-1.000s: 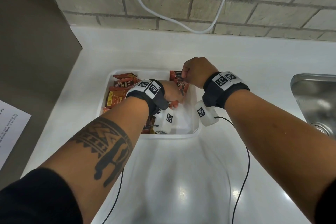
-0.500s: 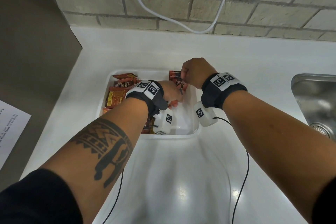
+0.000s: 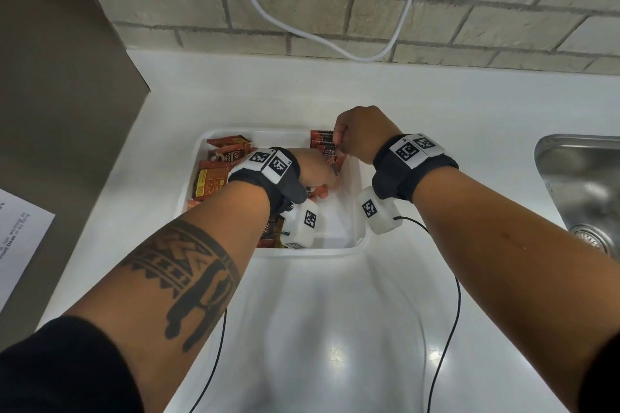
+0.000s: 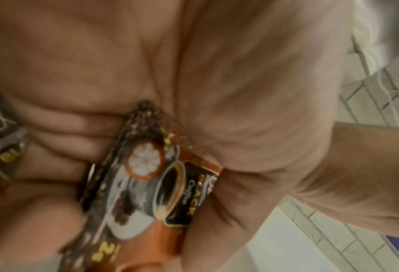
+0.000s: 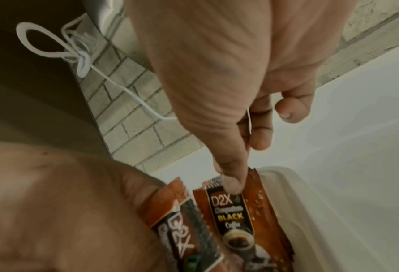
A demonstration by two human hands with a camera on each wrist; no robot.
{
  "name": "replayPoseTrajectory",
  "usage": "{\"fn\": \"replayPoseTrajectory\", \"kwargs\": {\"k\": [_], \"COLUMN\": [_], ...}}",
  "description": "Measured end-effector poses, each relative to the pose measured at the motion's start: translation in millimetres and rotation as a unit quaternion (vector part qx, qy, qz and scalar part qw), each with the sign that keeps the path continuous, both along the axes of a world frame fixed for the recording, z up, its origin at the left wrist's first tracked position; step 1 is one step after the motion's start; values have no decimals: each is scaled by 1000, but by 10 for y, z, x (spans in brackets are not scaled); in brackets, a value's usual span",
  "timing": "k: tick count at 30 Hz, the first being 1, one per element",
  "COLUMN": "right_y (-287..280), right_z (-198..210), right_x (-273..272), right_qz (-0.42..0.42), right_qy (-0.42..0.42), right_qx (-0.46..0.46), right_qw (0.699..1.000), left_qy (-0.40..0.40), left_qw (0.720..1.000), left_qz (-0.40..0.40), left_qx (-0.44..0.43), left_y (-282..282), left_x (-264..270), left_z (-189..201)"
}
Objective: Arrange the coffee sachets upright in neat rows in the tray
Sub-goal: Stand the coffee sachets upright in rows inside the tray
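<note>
A white tray (image 3: 365,235) sits on the counter. Brown and orange coffee sachets (image 3: 214,178) lie in a loose pile along its left side. A few sachets (image 3: 320,141) stand upright at its far right corner. My right hand (image 3: 339,148) pinches the top edge of one upright sachet (image 5: 237,219), thumb (image 5: 230,182) in front, fingers behind. My left hand (image 3: 320,183) is inside the tray just left of it and grips another sachet (image 4: 147,185) between thumb and curled fingers. That sachet (image 5: 182,231) leans against the standing ones.
A steel sink (image 3: 583,184) is set into the counter at the right. A white cable (image 3: 302,30) hangs on the brick wall behind. A grey panel (image 3: 50,94) with a paper sheet (image 3: 16,238) stands on the left. Thin black wires (image 3: 446,329) trail from my wrists over the near counter.
Almost nothing differs: both hands stay at the tray's far right corner, the right hand edging slightly toward the left hand.
</note>
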State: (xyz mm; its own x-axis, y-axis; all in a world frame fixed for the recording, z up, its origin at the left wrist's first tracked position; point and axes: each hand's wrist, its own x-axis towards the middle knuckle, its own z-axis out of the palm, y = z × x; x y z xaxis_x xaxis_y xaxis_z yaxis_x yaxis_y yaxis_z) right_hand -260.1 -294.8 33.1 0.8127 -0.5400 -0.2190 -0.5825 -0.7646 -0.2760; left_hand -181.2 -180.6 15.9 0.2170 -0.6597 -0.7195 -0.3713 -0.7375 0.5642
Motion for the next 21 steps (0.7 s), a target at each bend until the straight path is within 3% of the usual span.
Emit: {"fn": "replayPoseTrajectory", "kwargs": {"k": [7, 13, 19, 21], "right_y": [67, 144, 112, 92], "right_z": [154, 97, 151, 165], "right_x": [-209, -396, -388, -369], "right_qz": [3, -14, -37, -35], "right_qy": [-50, -102, -142, -139], "right_qx": [20, 140, 133, 111], "right_qw": [999, 985, 980, 983], "left_qy": [67, 215, 197, 149], "left_qw": [996, 958, 950, 964], "left_qz": [49, 139, 145, 134], "left_qx": [-20, -128, -194, -173], "left_y": [140, 268, 326, 332], "left_x": [155, 237, 292, 346], "left_z": [108, 19, 67, 75]}}
